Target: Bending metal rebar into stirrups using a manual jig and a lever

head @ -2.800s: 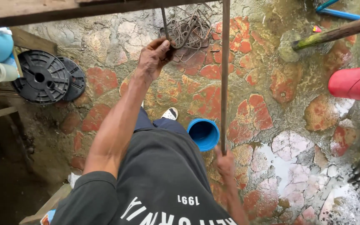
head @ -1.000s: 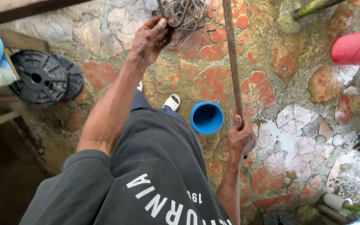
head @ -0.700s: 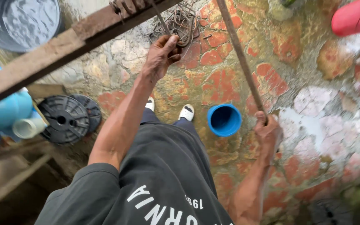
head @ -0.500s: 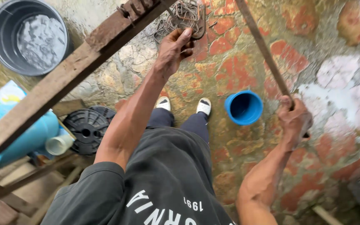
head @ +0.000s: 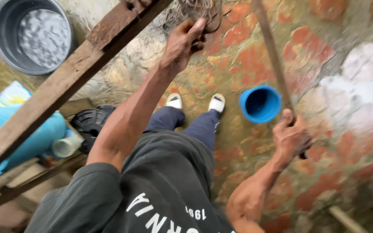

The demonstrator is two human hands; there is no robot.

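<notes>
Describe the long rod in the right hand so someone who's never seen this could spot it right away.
Start at the red and tan stone floor and find the round blue pipe opening by the white shoes. The right hand beside it grips a thin rusty brown rod slanting toward the top edge. It is far slimmer than the wooden beam on the left.

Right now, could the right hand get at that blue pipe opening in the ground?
Probably yes, but not freely. The right hand is wrapped round the long rusty rod, which passes just beside the blue pipe opening. Nothing lies between them, but the hand would need to let go first.
</notes>
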